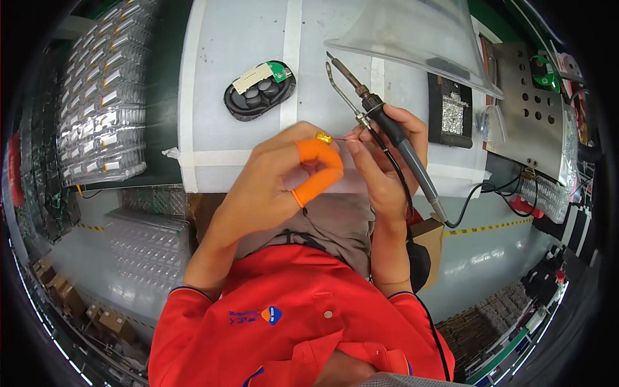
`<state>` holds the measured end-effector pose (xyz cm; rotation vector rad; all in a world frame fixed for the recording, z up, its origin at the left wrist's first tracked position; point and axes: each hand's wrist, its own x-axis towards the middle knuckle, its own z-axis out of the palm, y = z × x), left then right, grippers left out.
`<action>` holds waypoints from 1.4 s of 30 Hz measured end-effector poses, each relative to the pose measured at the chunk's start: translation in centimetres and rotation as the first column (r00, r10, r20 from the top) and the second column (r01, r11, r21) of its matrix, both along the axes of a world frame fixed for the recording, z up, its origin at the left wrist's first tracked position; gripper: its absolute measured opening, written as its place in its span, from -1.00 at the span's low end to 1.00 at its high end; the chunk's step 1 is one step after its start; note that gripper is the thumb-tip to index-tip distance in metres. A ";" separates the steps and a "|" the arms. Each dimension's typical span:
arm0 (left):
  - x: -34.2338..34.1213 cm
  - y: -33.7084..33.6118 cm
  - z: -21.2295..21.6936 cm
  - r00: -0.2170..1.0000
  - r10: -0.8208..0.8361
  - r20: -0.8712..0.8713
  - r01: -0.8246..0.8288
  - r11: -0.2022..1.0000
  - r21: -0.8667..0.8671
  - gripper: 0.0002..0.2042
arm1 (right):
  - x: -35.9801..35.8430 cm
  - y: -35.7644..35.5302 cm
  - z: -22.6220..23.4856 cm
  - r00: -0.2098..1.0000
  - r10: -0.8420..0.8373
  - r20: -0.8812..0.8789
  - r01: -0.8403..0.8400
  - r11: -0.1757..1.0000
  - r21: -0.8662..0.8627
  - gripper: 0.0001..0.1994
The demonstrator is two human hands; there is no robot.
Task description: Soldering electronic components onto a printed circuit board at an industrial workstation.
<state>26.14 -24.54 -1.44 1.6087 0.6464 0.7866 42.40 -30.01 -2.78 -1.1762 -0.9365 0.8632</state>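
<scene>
My left hand (pixel 274 171) is closed, with orange finger cots on its thumb and index finger. At its fingertips is a small shiny yellow part (pixel 324 137). Thin reddish wire (pixel 345 137) runs between this part and the fingertips of my right hand (pixel 387 177). My right hand also grips a soldering iron (pixel 403 151), its tip pointing up and away to the left. A thin bent metal tube (pixel 342 93) is fixed alongside the iron. Beyond my left hand lies a black oval speaker-like unit (pixel 258 97) with a green circuit board and a pale strip on it.
A clear plastic hood (pixel 412 39) overhangs the far right of the white work surface (pixel 222 138). Near it are a black tray (pixel 449 109) of small silvery pieces and a perforated metal box (pixel 529 119). Stacked clear trays (pixel 106 97) stand left. The iron's black cable (pixel 467 209) trails right.
</scene>
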 end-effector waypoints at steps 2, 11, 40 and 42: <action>0.5 -0.7 0.5 0.994 0.110 0.016 -0.104 0.971 -0.214 -0.90 | -0.2 0.0 -0.1 1.000 -0.003 0.004 0.003 1.000 0.001 -0.43; 1.3 0.2 -0.3 0.933 0.282 -0.225 -0.276 0.959 0.058 -0.80 | -0.2 -0.5 0.0 0.994 0.006 0.110 -0.006 1.000 0.001 -0.42; -0.8 7.1 0.7 0.910 0.242 -0.337 -0.123 0.934 0.337 -0.91 | 0.4 2.0 0.6 0.979 -0.198 -0.048 0.203 0.970 0.137 -0.85; -0.8 7.2 0.2 0.916 0.259 -0.307 -0.145 0.926 0.349 -0.90 | 0.3 2.0 0.6 0.984 -0.174 -0.039 0.178 0.975 0.129 -0.86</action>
